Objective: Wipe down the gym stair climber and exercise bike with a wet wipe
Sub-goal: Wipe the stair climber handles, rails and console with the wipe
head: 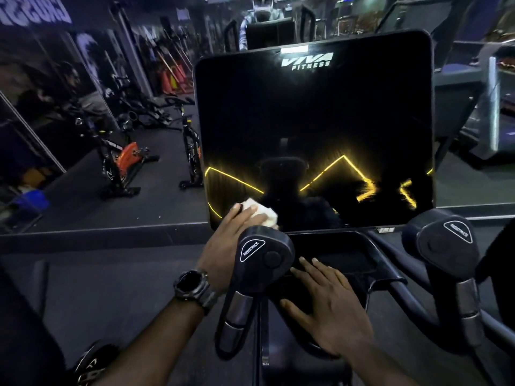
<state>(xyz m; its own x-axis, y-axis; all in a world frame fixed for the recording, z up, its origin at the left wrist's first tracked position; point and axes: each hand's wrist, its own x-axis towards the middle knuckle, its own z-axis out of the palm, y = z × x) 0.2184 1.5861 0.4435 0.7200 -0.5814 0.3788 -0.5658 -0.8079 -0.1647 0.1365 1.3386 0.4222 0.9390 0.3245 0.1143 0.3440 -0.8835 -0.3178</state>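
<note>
The left hand presses a crumpled white wet wipe against the lower left corner of the machine's dark console screen, fingers curled over the wad. A dark wristwatch sits on that wrist. The screen carries a "VIVA FITNESS" logo at the top and reflects yellow zigzag light lines across its lower half. The right hand lies flat with fingers spread and straight on the black tray below the screen, holding nothing. Two rounded handle heads rise in front of the console: the left resistance knob stands just in front of the wiping hand and partly hides it, and the right resistance knob stands apart at the screen's lower right corner. Beyond the console on the left, an orange-wheeled spin bike and a second spin bike stand on the dark floor
</note>
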